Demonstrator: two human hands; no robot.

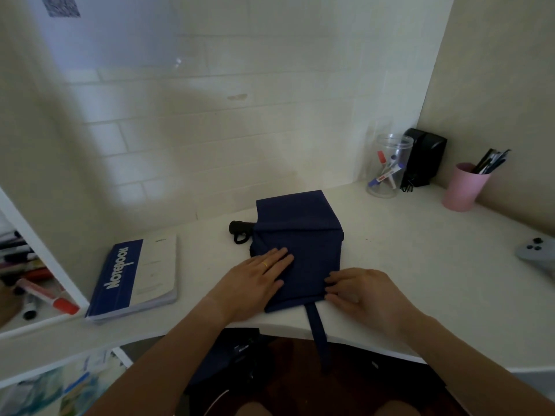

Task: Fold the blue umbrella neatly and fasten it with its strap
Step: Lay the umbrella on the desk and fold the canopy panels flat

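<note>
The umbrella (300, 244) lies near the front edge of the desk (420, 265), its blue cloth spread flat in a rough square, its black handle (240, 229) pointing left. The strap (318, 334) hangs loose over the front edge. The left hand (255, 280) lies flat on the cloth, fingers straight and together, pressing it down. The right hand (363, 292) rests at the cloth's right front corner, fingers curled on its edge. A notebook (135, 277) lies towards the left edge. A clear jar (387, 166) and a pink cup (462, 187) stand in the back right corner.
</note>
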